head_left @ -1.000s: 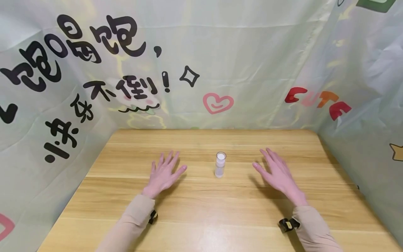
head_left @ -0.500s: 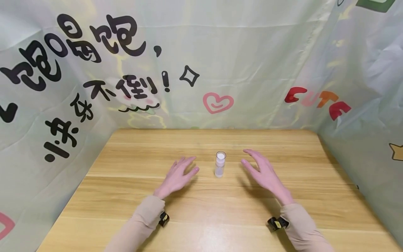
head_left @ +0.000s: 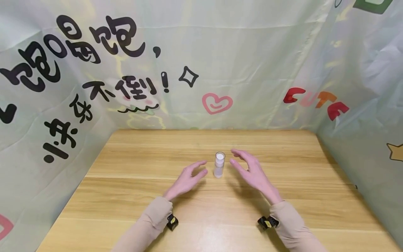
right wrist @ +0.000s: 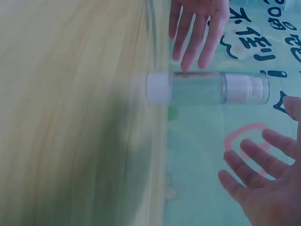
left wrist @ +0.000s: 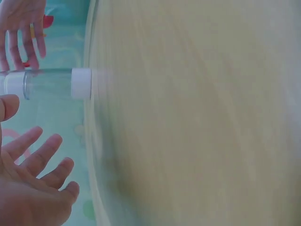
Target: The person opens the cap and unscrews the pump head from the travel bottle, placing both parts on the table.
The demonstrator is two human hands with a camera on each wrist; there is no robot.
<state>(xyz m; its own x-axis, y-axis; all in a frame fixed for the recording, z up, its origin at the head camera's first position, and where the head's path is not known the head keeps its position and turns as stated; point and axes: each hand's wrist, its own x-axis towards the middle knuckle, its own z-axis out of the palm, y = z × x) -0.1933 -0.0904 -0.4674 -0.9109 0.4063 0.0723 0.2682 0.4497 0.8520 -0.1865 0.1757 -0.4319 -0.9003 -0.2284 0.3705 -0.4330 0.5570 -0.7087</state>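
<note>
A small clear bottle (head_left: 219, 165) with a white base and a white top part under a clear cap stands upright on the wooden table. My left hand (head_left: 187, 177) is to its left, thumb and fingers spread apart and holding nothing. On the other side my right hand (head_left: 252, 171) faces the bottle, fingers extended and thumb apart, also holding nothing. In the left wrist view the bottle (left wrist: 51, 84) appears sideways between both hands. The right wrist view shows the see-through body of the bottle (right wrist: 197, 88), with a gap between it and my right fingers (right wrist: 244, 165).
The wooden table (head_left: 145, 147) reaches back to a printed cloth backdrop (head_left: 252, 63) with black characters, a pink heart (head_left: 217, 104) and the word CUTE. Cloth walls also rise on both sides. Small black cameras (head_left: 171, 222) sit at the wrists.
Both hands have moved inward toward the bottle from either side, and their fingers look less widely spread. The bottle has stayed in place.
</note>
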